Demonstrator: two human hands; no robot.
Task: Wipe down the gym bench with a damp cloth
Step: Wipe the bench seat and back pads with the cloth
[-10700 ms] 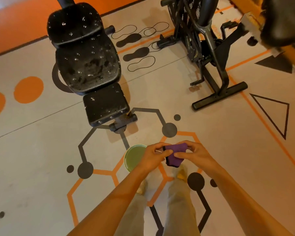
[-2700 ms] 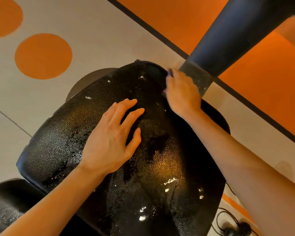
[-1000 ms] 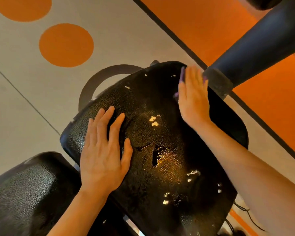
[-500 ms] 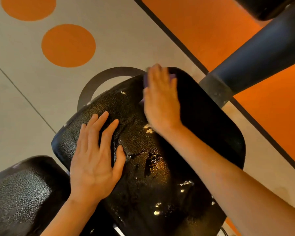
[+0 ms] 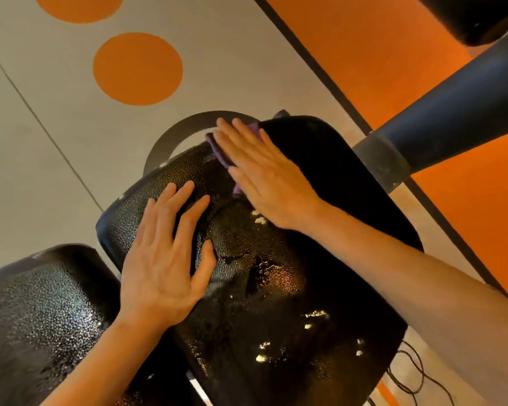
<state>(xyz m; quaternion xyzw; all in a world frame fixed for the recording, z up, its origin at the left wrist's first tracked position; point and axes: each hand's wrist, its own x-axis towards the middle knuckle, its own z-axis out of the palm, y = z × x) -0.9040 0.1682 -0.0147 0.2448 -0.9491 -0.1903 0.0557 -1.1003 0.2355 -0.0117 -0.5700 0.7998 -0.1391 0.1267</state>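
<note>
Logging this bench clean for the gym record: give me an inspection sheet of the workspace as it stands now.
Surface: black textured bench pad, wet sheen, pale specks on its near half.
Job's things: purple cloth at the pad's far edge, mostly hidden under the right hand.
Clutter: nothing seen.
Grips: right hand flat, pressing the cloth; left hand flat on the pad, holding nothing.
Cables: thin black cords on the floor, lower right.
Surroundings: second bench pad at left; grey floor with orange circles; dark padded post at right.
</note>
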